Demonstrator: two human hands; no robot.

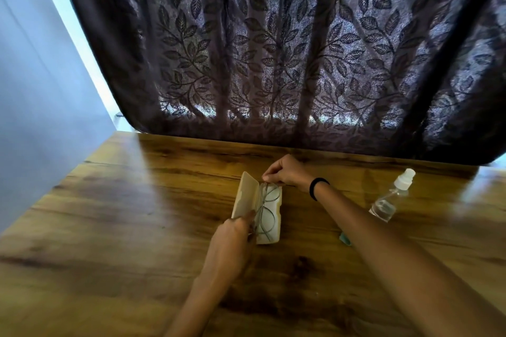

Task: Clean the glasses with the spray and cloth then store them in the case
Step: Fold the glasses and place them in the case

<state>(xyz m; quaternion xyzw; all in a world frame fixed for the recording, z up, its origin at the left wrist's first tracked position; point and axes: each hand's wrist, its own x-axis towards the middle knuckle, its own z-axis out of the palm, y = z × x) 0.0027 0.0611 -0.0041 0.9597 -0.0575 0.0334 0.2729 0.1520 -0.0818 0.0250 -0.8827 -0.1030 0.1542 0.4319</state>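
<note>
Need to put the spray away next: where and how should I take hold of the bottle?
Grip the spray bottle round its clear round body, below the narrower white cap, coming from its right: it seems to stand upright and free, and the right forearm passes on its left.

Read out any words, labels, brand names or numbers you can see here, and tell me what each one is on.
None: there is no readable text in this view.
Spray bottle: clear, no label visible.
Case: plain cream, no brand mark visible.
Glasses: thin frame, any marking is too small to tell.
Curtain: leaf pattern only, no words.
</note>
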